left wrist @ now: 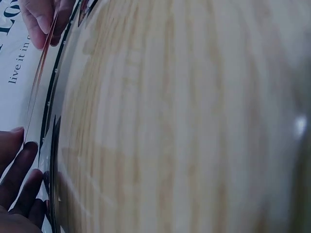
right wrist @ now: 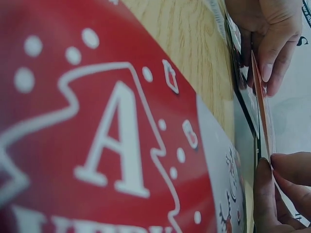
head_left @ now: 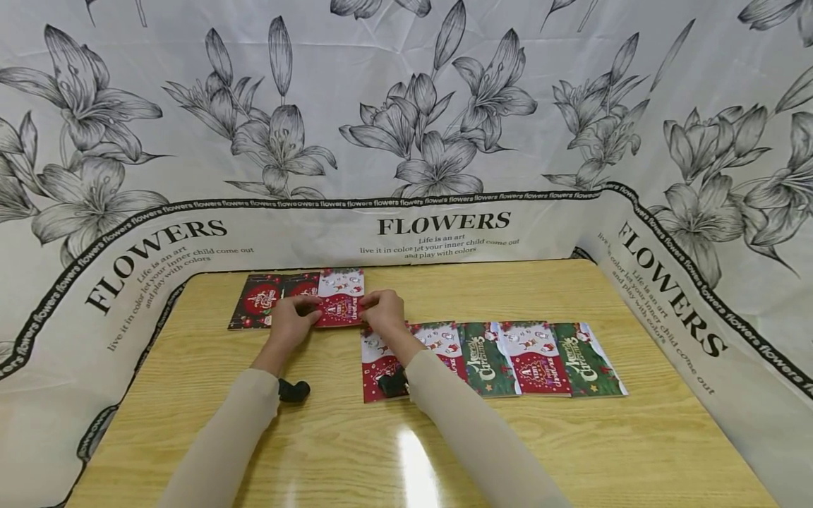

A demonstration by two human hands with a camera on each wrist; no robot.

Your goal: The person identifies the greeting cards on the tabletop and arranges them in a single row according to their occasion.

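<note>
A red and white Christmas card is held between both hands at the back left of the table, lifted slightly off it. My left hand pinches its left edge between thumb and fingers. The right hand pinches the opposite edge. Seen edge-on in the right wrist view, the card is a thin strip between the two hands. Two dark cards with red circles lie beside it: the outer one shows mostly, while the inner one is partly hidden by my left hand.
Right of centre, a row of several cards lies side by side, red and white and green. My right forearm passes over the row's left end. A floral cloth stands around the wooden table.
</note>
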